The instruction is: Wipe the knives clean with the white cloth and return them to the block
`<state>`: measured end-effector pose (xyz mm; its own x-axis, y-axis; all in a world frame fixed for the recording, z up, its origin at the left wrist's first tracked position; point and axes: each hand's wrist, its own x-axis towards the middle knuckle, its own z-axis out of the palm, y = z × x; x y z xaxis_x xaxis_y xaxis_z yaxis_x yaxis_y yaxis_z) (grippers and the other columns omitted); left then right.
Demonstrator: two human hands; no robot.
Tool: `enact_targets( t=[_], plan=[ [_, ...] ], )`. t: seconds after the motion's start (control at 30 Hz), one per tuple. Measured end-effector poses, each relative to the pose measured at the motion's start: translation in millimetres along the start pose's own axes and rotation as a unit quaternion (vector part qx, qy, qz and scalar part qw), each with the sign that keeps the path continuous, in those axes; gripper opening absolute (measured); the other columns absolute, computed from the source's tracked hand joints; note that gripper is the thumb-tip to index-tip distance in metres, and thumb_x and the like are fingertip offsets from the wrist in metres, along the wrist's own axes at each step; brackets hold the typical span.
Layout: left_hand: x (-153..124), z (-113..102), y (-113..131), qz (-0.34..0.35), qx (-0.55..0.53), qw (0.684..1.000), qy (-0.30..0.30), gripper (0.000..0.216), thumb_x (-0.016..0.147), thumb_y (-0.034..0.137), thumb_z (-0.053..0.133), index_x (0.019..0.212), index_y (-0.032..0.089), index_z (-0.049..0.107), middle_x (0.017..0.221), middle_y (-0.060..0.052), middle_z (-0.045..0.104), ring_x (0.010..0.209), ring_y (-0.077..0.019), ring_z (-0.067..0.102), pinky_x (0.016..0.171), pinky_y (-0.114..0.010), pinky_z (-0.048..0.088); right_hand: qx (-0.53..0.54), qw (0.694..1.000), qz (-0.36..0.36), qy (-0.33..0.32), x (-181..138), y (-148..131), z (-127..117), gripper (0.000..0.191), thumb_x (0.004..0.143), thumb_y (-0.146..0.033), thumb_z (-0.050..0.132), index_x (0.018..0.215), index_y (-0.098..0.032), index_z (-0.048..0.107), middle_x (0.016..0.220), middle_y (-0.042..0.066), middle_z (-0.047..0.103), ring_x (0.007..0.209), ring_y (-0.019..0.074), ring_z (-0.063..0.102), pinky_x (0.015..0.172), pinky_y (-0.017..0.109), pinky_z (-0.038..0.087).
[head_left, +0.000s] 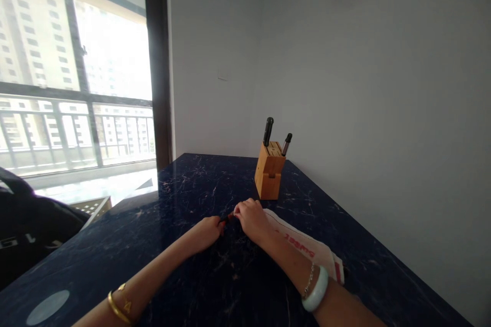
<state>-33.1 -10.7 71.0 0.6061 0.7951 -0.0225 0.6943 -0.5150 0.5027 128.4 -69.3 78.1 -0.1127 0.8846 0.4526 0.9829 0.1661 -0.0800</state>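
My left hand (210,230) is closed around one end of a slim dark object (226,218), low over the dark blue marbled table (192,191). Its kind is too small and hidden to make out; a reddish-brown part shows toward the right. At the object's far end, the fingers of my right hand (251,217) pinch together, with a small whitish bit at their tips. Under my right forearm lies a white cloth (307,241) with red lettering and a red stripe. Just beyond my right hand stands a wooden knife block (268,176).
Two handles stick up from the block: a black knife handle (268,131) and a black-and-silver handle (286,144). A pale round patch (48,308) marks the table's near left. A black bag (30,224) sits beyond the left edge. Grey walls (364,86) border the table's back and right.
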Motion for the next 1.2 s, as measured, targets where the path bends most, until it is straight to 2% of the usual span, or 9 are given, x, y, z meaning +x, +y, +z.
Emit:
enact_targets(
  t=[0.1, 0.23, 0.37, 0.47, 0.67, 0.73, 0.97, 1.1, 1.2],
  plan=[
    [0, 0, 0, 0.000, -0.001, 1.000, -0.008, 0.031, 0.081, 0.032, 0.034, 0.071, 0.017, 0.059, 0.071, -0.007, 0.064, 0.065, -0.0174, 0.059, 0.055, -0.023, 0.037, -0.013, 1.000, -0.001, -0.009, -1, -5, 4, 0.014, 0.086, -0.020, 0.041, 0.081, -0.021, 0.054, 0.084, 0.001, 0.060, 0.085, 0.0148, 0.046, 0.072, 0.027, 0.023],
    [1, -1, -3, -0.009, -0.024, 1.000, -0.016, 0.032, 0.081, 0.035, 0.034, 0.072, 0.017, 0.058, 0.072, -0.006, 0.063, 0.063, -0.0161, 0.059, 0.051, -0.022, 0.037, -0.063, 0.997, 0.050, 0.001, -2, 7, 2, 0.011, 0.085, -0.020, 0.042, 0.086, -0.021, 0.053, 0.088, 0.002, 0.060, 0.086, 0.0164, 0.047, 0.071, 0.029, 0.022],
    [5, -1, -8, -0.053, -0.054, 0.996, -0.042, 0.038, 0.082, 0.038, 0.026, 0.079, 0.015, 0.056, 0.059, -0.003, 0.056, 0.038, -0.0118, 0.049, 0.038, -0.022, 0.035, -0.086, 0.991, 0.097, 0.015, -1, 24, -4, 0.008, 0.081, -0.017, 0.045, 0.081, -0.017, 0.054, 0.085, 0.006, 0.061, 0.085, 0.0200, 0.047, 0.070, 0.032, 0.021],
    [6, 0, -7, -0.072, -0.066, 0.994, -0.052, 0.039, 0.082, 0.037, 0.024, 0.081, 0.014, 0.056, 0.053, 0.000, 0.051, 0.031, -0.0094, 0.042, 0.033, -0.022, 0.033, -0.089, 0.988, 0.118, 0.033, 2, 25, -10, 0.010, 0.082, -0.019, 0.044, 0.082, -0.018, 0.055, 0.086, 0.005, 0.061, 0.086, 0.0196, 0.046, 0.072, 0.032, 0.021],
    [3, 3, -3, -0.038, -0.051, 0.997, -0.043, 0.035, 0.079, 0.036, 0.032, 0.072, 0.016, 0.059, 0.060, -0.003, 0.056, 0.043, -0.0122, 0.050, 0.036, -0.021, 0.034, -0.027, 1.000, -0.001, 0.015, -2, -13, -6, 0.007, 0.080, -0.020, 0.047, 0.081, -0.020, 0.054, 0.088, 0.001, 0.059, 0.085, 0.0155, 0.045, 0.072, 0.029, 0.022],
    [3, 4, -5, -0.034, -0.044, 0.997, -0.045, 0.036, 0.079, 0.036, 0.031, 0.073, 0.015, 0.059, 0.060, -0.003, 0.056, 0.041, -0.0125, 0.049, 0.035, -0.021, 0.033, -0.022, 1.000, -0.017, 0.006, -4, -22, -4, 0.008, 0.079, -0.020, 0.047, 0.081, -0.019, 0.054, 0.089, 0.002, 0.059, 0.084, 0.0158, 0.045, 0.072, 0.029, 0.022],
    [4, 4, -7, -0.014, -0.025, 0.999, -0.035, 0.037, 0.080, 0.037, 0.031, 0.076, 0.015, 0.060, 0.064, -0.004, 0.059, 0.041, -0.0111, 0.050, 0.038, -0.020, 0.033, -0.051, 0.998, 0.039, -0.014, -7, -15, -7, 0.012, 0.080, -0.018, 0.043, 0.081, -0.019, 0.055, 0.089, 0.003, 0.060, 0.085, 0.0172, 0.045, 0.072, 0.032, 0.021],
    [4, 3, -7, -0.009, -0.025, 0.999, -0.037, 0.037, 0.080, 0.039, 0.030, 0.076, 0.015, 0.059, 0.066, -0.004, 0.059, 0.040, -0.0111, 0.049, 0.037, -0.020, 0.032, -0.044, 0.999, 0.005, -0.032, -6, -17, -5, 0.013, 0.082, -0.020, 0.043, 0.086, -0.020, 0.055, 0.091, 0.003, 0.059, 0.087, 0.0162, 0.045, 0.073, 0.031, 0.021],
    [3, 1, -8, 0.004, -0.033, 0.999, -0.035, 0.035, 0.080, 0.038, 0.032, 0.074, 0.016, 0.059, 0.065, -0.003, 0.057, 0.046, -0.0108, 0.050, 0.039, -0.019, 0.034, -0.087, 0.995, 0.035, -0.032, -3, -9, -5, 0.016, 0.082, -0.016, 0.041, 0.086, -0.020, 0.055, 0.092, 0.004, 0.059, 0.088, 0.0171, 0.045, 0.075, 0.032, 0.020]
  ],
)
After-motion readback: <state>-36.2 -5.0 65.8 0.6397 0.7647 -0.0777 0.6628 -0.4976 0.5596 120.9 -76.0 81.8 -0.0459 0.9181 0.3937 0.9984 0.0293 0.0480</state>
